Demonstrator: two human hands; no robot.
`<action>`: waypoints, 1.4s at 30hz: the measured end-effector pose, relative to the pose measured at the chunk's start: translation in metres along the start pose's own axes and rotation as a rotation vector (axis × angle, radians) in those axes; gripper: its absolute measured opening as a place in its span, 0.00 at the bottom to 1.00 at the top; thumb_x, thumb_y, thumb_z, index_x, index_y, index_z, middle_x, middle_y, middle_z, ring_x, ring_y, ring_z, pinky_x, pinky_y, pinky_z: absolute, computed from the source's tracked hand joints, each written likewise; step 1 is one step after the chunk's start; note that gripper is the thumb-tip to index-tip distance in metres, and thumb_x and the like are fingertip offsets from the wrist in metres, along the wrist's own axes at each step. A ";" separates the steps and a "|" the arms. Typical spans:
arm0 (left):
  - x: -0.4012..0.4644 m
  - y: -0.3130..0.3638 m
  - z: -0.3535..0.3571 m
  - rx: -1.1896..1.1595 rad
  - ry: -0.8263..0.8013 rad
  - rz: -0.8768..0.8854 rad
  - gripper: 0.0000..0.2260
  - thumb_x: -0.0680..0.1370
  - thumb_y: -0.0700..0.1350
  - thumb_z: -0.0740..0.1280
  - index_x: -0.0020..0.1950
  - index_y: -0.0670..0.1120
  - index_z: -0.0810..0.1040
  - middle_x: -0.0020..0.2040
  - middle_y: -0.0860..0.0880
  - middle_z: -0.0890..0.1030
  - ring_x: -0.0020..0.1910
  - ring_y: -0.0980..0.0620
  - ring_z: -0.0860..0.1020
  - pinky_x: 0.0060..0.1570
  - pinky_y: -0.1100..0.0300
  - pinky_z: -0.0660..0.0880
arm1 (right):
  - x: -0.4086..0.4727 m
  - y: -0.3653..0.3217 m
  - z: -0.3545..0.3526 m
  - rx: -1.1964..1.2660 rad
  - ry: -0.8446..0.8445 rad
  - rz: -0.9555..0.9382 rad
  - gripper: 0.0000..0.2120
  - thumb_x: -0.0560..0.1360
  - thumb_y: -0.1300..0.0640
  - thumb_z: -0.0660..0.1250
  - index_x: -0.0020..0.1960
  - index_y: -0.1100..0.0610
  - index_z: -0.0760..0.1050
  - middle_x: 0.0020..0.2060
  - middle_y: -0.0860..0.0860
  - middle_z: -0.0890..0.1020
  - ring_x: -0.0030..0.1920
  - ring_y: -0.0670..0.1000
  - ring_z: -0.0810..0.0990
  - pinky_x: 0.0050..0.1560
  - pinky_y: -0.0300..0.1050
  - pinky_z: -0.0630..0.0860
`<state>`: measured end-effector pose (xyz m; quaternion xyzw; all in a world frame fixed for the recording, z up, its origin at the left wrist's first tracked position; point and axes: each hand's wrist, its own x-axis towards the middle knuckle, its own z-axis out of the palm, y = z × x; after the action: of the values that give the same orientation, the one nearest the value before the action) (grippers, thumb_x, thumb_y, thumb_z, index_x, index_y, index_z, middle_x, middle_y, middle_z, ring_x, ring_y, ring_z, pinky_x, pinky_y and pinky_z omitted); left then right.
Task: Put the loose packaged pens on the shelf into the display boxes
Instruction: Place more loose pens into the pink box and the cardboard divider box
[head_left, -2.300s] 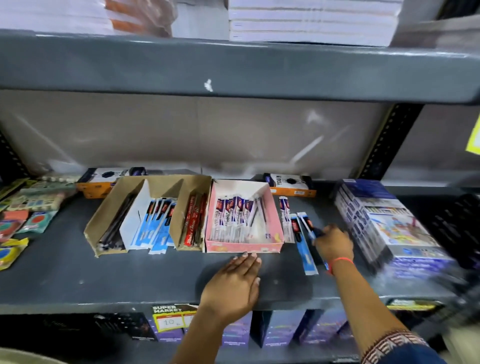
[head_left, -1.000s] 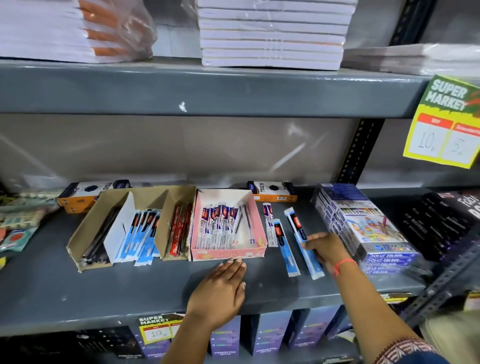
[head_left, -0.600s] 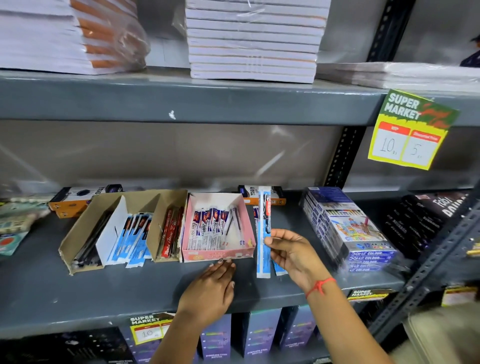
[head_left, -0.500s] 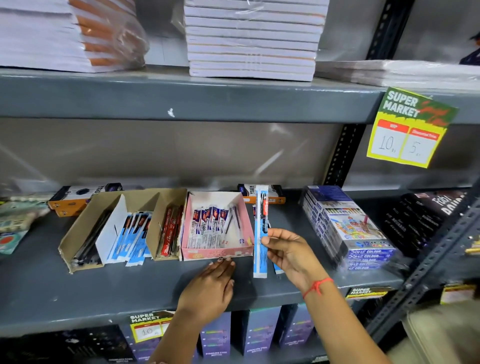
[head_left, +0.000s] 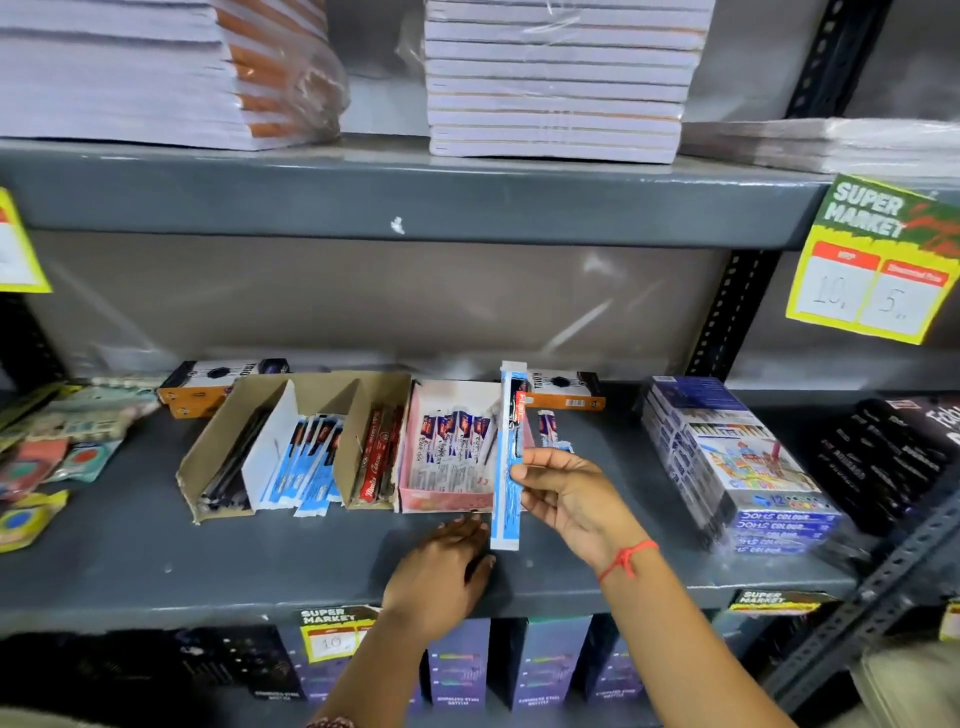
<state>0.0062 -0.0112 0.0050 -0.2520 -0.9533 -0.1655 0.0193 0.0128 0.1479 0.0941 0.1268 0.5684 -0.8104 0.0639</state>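
Our left hand (head_left: 441, 566) lies flat w/ fingers spread on the shelf (head_left: 156, 561), just in front of the pink display box (head_left: 447, 499). Right hand (head_left: 566, 493) pinches one blue packaged pen (head_left: 506, 467) upright (lifted off the shelf). Mid-transfer, we judge; next, carry it left to the cardboard box's blue-pack compartment (head_left: 306, 462).

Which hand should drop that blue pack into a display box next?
Right. The right hand already pinches the blue pen pack just above the pink box; the left hand lies flat on the shelf.
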 end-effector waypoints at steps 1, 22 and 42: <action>-0.004 -0.002 -0.003 -0.006 0.019 -0.030 0.19 0.81 0.52 0.55 0.71 0.51 0.64 0.71 0.53 0.68 0.68 0.53 0.67 0.58 0.59 0.70 | 0.001 0.001 0.010 -0.003 -0.020 0.011 0.10 0.71 0.73 0.66 0.38 0.59 0.78 0.23 0.48 0.84 0.24 0.41 0.81 0.28 0.32 0.78; -0.080 -0.144 -0.056 0.082 0.113 -0.450 0.27 0.80 0.56 0.55 0.74 0.43 0.57 0.76 0.46 0.58 0.74 0.50 0.54 0.71 0.59 0.52 | 0.053 0.059 0.181 -0.207 -0.106 0.117 0.16 0.72 0.75 0.62 0.33 0.57 0.67 0.26 0.54 0.77 0.26 0.48 0.74 0.26 0.36 0.70; -0.081 -0.168 -0.043 0.090 0.185 -0.396 0.22 0.72 0.49 0.55 0.56 0.40 0.81 0.55 0.42 0.82 0.54 0.46 0.80 0.54 0.50 0.75 | 0.095 0.088 0.253 -0.694 0.136 -0.115 0.16 0.75 0.70 0.54 0.57 0.67 0.76 0.59 0.65 0.78 0.48 0.59 0.79 0.48 0.50 0.77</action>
<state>-0.0066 -0.2007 -0.0156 -0.0426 -0.9848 -0.1456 0.0850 -0.0899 -0.1154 0.0693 0.1192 0.8189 -0.5611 0.0196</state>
